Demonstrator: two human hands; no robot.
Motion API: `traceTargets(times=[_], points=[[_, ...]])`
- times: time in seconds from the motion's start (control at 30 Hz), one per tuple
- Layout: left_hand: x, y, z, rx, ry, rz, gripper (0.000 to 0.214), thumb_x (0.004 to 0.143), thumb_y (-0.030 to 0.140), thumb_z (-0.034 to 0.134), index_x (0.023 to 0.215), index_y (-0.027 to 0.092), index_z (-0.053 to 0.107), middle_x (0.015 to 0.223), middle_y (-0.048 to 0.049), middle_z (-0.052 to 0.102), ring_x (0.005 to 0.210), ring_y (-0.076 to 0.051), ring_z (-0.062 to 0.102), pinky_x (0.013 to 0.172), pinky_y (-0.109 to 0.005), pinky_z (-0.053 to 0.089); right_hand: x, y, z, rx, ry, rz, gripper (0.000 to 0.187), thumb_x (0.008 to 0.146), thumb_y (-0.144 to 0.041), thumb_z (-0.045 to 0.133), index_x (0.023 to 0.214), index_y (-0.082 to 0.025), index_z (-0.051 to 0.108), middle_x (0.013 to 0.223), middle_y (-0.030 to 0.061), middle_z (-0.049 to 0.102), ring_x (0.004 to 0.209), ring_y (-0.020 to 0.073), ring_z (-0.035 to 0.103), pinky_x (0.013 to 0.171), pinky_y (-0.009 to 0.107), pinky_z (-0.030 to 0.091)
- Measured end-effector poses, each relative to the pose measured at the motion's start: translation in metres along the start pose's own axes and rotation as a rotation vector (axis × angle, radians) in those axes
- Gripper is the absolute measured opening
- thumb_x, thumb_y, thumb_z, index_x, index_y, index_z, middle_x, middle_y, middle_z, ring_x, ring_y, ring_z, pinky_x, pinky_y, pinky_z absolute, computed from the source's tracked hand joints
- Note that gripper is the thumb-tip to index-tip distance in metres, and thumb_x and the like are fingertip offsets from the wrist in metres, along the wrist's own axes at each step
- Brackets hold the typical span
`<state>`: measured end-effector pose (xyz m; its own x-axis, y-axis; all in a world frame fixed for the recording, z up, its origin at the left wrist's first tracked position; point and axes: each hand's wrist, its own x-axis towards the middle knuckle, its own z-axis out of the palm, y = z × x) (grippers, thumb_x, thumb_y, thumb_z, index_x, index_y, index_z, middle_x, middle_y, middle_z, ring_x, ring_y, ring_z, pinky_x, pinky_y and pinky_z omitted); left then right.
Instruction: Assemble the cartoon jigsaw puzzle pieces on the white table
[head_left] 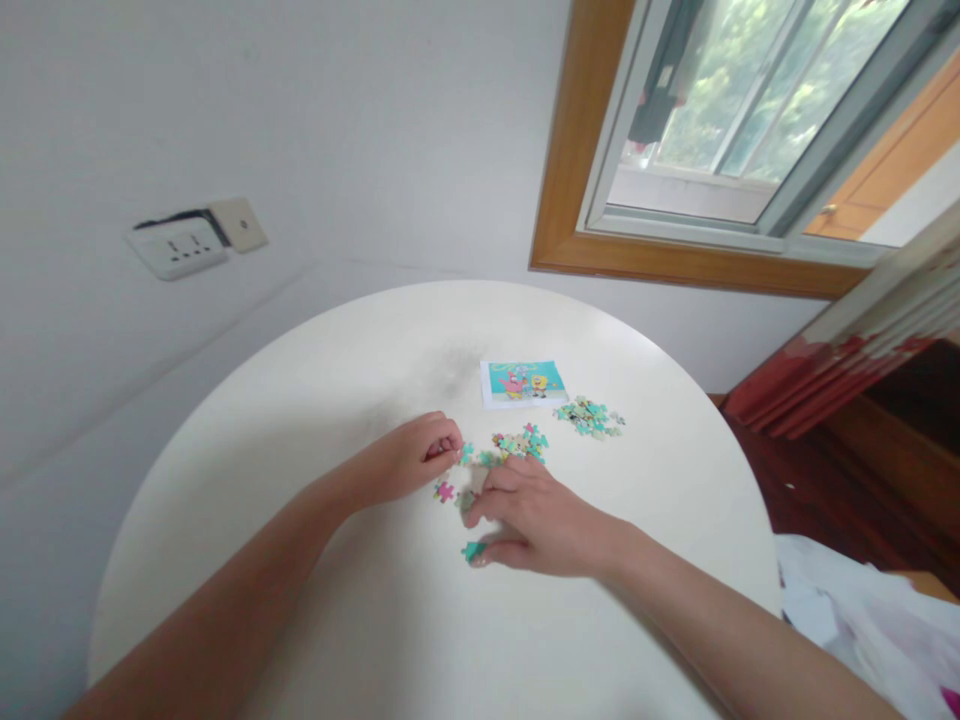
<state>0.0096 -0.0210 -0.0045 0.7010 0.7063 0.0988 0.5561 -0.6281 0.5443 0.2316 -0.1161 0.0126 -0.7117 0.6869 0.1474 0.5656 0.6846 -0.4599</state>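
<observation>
My left hand (pixel 420 455) rests on the table with its fingers curled in and thumb against them; whatever may be inside is hidden. Just off its fingertips lies a teal jigsaw piece (pixel 466 453). My right hand (pixel 536 510) is spread low over the jigsaw pieces, fingers apart. Its thumb tip touches a teal-green jigsaw piece (pixel 472 551) lying on the table. A pink jigsaw piece (pixel 445 491) sits between the hands. Beyond the right fingers is a small cluster of mixed jigsaw pieces (pixel 525 441), partly covered by that hand.
A cartoon reference picture (pixel 525 384) lies flat on the round white table (pixel 360 350). Right of it is a heap of loose jigsaw pieces (pixel 589 416). Behind stand a wall with a socket (pixel 180 247) and a wood-framed window (pixel 675 262). A red-and-cream curtain (pixel 825 350) hangs at right.
</observation>
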Motion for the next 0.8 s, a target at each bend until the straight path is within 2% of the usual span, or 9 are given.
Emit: traceTargets(times=[0.17,0.3,0.53,0.8], points=[[-0.001,0.003,0.000,0.006,0.005,-0.003,0.017,0.088,0.030,0.047,0.082,0.017,0.056,0.078,-0.0009,0.052,0.067,-0.014,0.049,0.064,-0.025,0.039,-0.004,0.003,0.000,0.012,-0.016,-0.032,0.014,0.090,-0.028,0.059,0.101,-0.025,0.066,0.104,0.0024,0.063,0.100,0.0179,0.052,0.093,0.032,0.034],[-0.002,0.005,-0.001,0.022,-0.008,-0.008,0.017,0.088,0.030,0.045,0.081,0.017,0.055,0.078,-0.0006,0.051,0.067,-0.014,0.048,0.064,-0.025,0.039,-0.003,0.009,0.001,-0.010,0.000,-0.045,0.017,0.091,-0.018,0.053,0.101,-0.023,0.066,0.100,0.0028,0.064,0.099,0.0177,0.052,0.094,0.032,0.033],[-0.001,0.003,-0.001,0.018,-0.013,-0.020,0.017,0.088,0.030,0.046,0.081,0.017,0.055,0.077,0.0000,0.051,0.066,-0.014,0.048,0.063,-0.025,0.038,-0.005,0.014,-0.009,-0.086,0.019,0.018,0.021,0.091,-0.025,0.054,0.109,-0.022,0.065,0.104,0.0058,0.063,0.107,0.0215,0.050,0.097,0.035,0.033],[-0.001,0.006,-0.001,-0.010,-0.011,-0.026,0.017,0.088,0.030,0.047,0.081,0.017,0.056,0.078,-0.0004,0.051,0.066,-0.013,0.049,0.064,-0.025,0.038,-0.004,0.014,-0.012,-0.043,-0.002,0.008,0.014,0.091,-0.018,0.053,0.096,-0.020,0.066,0.098,0.0044,0.063,0.099,0.0182,0.053,0.094,0.033,0.035]])
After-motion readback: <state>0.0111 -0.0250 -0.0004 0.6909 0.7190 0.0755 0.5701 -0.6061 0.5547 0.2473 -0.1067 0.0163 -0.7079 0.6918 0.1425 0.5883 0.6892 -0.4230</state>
